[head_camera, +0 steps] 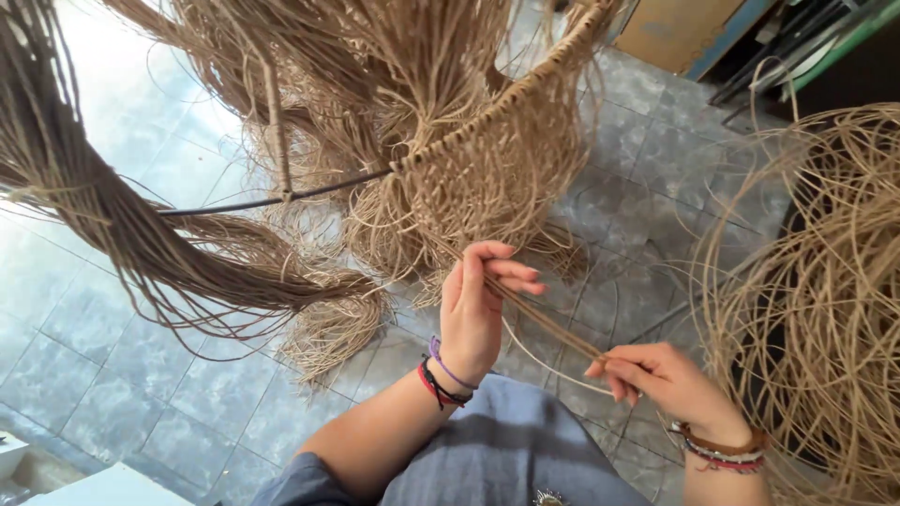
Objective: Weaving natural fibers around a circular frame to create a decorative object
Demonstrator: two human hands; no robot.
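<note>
A woven piece of tan fibre (487, 159) hangs on a thin dark metal frame (281, 198), with long loose strands falling from it. My left hand (476, 305) is raised under the weave, fingers closed around a few tan strands (553, 326). My right hand (661, 379) pinches the lower end of those same strands, pulling them taut between the two hands. Both wrists wear bracelets.
A thick bundle of loose fibre (122, 234) sweeps down the left side. A large coil of stiff tan strands (825, 281) sits at the right. Grey floor tiles (647, 169) lie below. A brown board (675, 28) and dark rods stand at the top right.
</note>
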